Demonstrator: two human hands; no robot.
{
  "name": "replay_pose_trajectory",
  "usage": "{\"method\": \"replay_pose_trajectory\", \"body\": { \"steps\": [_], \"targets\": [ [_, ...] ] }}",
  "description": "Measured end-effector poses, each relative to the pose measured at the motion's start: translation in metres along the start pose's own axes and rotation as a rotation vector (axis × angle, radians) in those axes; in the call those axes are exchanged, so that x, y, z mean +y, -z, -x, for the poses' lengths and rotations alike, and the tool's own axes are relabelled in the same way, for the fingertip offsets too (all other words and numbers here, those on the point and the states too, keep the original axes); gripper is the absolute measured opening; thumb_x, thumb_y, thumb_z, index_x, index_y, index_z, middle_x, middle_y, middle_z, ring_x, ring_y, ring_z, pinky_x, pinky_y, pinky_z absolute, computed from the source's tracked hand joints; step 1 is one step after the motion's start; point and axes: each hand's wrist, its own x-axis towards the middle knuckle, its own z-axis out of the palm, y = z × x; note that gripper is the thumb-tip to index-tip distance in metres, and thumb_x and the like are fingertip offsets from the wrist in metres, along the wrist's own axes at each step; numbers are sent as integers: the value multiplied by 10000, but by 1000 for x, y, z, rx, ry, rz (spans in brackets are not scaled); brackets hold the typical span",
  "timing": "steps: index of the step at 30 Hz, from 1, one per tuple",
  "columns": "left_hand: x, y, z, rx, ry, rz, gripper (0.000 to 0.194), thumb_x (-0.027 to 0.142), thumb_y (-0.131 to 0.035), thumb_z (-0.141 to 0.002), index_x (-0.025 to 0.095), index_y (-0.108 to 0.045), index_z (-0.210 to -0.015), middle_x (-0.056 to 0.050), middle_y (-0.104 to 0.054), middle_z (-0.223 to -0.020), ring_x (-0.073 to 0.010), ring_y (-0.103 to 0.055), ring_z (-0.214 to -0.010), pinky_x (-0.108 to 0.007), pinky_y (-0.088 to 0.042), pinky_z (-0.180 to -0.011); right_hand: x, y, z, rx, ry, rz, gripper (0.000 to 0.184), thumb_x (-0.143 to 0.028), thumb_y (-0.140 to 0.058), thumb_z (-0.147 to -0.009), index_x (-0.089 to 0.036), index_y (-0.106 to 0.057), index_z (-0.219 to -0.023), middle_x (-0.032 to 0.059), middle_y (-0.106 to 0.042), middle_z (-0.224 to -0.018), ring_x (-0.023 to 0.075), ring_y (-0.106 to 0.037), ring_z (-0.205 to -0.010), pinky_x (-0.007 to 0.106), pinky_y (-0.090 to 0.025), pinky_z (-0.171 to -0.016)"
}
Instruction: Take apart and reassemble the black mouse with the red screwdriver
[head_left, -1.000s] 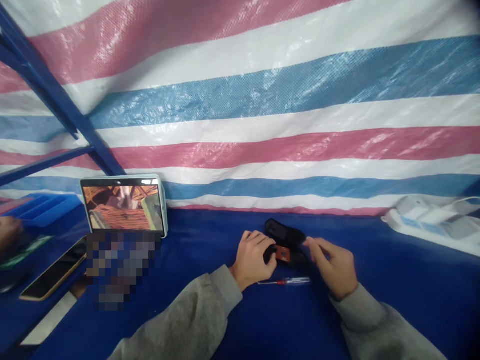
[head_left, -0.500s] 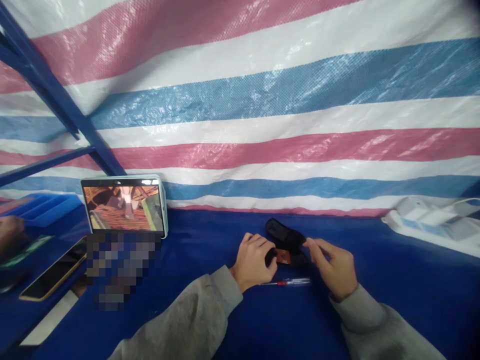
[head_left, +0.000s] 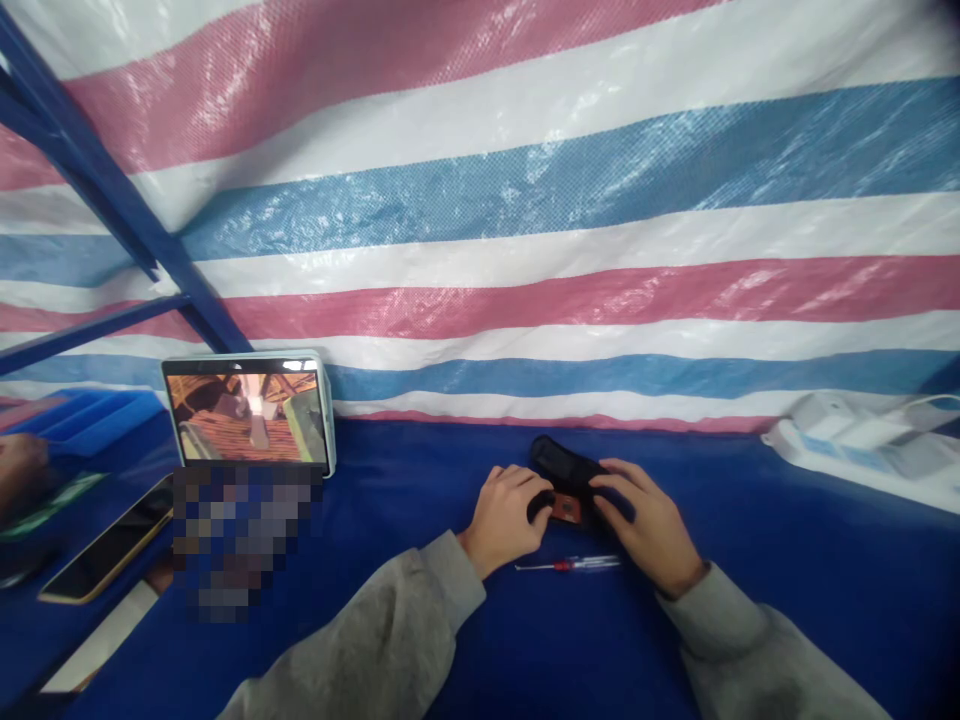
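A small black device (head_left: 564, 463) with an orange part (head_left: 566, 510) showing in its middle lies on the blue table cover (head_left: 420, 470). My left hand (head_left: 506, 518) grips its left end with curled fingers. My right hand (head_left: 646, 525) rests on its right end, fingers closed over it. A thin screwdriver with a clear handle and a red band (head_left: 570, 565) lies on the cover just in front of both hands, untouched.
A tablet (head_left: 249, 410) playing a video leans against the striped tarp wall at the left. A phone (head_left: 105, 550) lies near the left edge beside a blue tray (head_left: 86, 415). A white power strip with plugs (head_left: 862, 440) sits at the right.
My right hand has moved left and down onto the black device, its fingers now closed over the right end. My left hand has stayed in place.
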Motion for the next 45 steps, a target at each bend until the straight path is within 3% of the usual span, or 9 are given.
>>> {"method": "replay_pose_trajectory", "body": {
  "steps": [9,15,19,23,30,34,37,40,45],
  "targets": [
    [1,1,-2,-8,5,30,174,235,-659,-889,211,-691,-1058,-44,-714,-1068,-238,-647,-990,-414,-434,-875,0,3,-5,55,-24,13,230,-374,-476,-949,-235,-659,-929,86,-719,-1102,228,-710,-986,384,-567,-882],
    [0,0,0,16,34,41,179,239,-657,-905,237,-691,-1081,-35,-688,-1115,-230,-636,-1037,-427,-439,-948,-11,15,-10,126,-192,-60,299,-495,-488,-938,-231,-615,-996,73,-758,-1008,212,-744,-845,313,-580,-757],
    [0,2,1,127,70,67,473,299,-632,-927,271,-502,-1381,-76,-556,-1364,-257,-530,-1255,-453,-411,-1070,-21,23,-12,136,-297,-278,322,-534,-547,-897,-229,-594,-989,48,-752,-889,201,-738,-800,291,-576,-744],
    [-2,4,2,156,25,53,767,376,-678,-905,307,-247,-1536,-102,-356,-1555,-288,-400,-1398,-484,-391,-1115,-33,28,-17,53,-380,-590,343,-547,-602,-858,-224,-578,-972,13,-708,-658,185,-689,-600,282,-562,-595],
    [-1,3,2,172,-86,36,657,440,-659,-916,294,-370,-1488,-113,-537,-1415,-296,-507,-1314,-478,-422,-1080,-28,27,-17,-4,-428,-661,352,-547,-594,-865,-208,-588,-961,7,-679,-566,186,-647,-525,306,-558,-560],
    [-1,4,2,145,-112,59,636,434,-660,-912,268,-404,-1470,-117,-557,-1391,-286,-533,-1276,-468,-416,-1074,-23,30,-13,42,-236,-311,379,-513,-586,-883,-210,-648,-1102,94,-751,-1021,231,-727,-881,370,-592,-833],
    [-3,4,0,79,-141,107,669,420,-717,-862,256,-437,-1447,-106,-576,-1379,-283,-522,-1289,-462,-398,-1088,-23,31,-11,-85,54,-133,504,-483,-640,-858,-263,-594,-1309,98,-621,-1351,265,-626,-1201,411,-513,-1036],
    [-5,5,-1,11,-125,150,693,414,-752,-824,272,-456,-1435,-91,-565,-1403,-291,-490,-1328,-474,-367,-1117,-23,30,-9,-164,205,-49,459,-468,-609,-888,-300,-604,-1316,81,-648,-1317,258,-634,-1188,410,-533,-1014],
    [-6,4,-2,-104,-40,188,831,361,-764,-785,302,-347,-1502,-89,-497,-1456,-300,-427,-1372,-490,-365,-1126,-17,30,-7,-136,228,24,461,-493,-584,-905,-289,-611,-1317,86,-686,-1259,253,-681,-1100,393,-575,-937]
  ]
}}
